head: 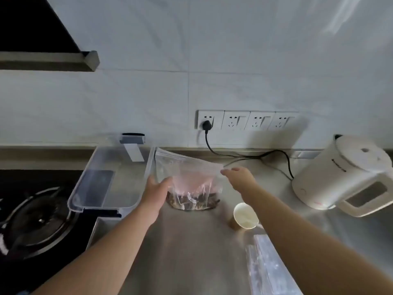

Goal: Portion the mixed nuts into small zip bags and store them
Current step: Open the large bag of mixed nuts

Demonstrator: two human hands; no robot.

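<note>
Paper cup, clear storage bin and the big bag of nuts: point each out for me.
paper cup (pixel 245 216), head view, on its white inside.
clear storage bin (pixel 102 201), head view, on its near wall.
large zip bag of mixed nuts (pixel 191 202), head view, on the nuts at its bottom.

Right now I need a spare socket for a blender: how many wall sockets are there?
4, in one row on the wall behind the counter: first socket has a black plug in it; second, third and fourth look free.

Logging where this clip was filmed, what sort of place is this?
Most likely a home kitchen: a gas stove burner set in the counter, a white electric kettle, and a tiled wall with a row of sockets.
</note>
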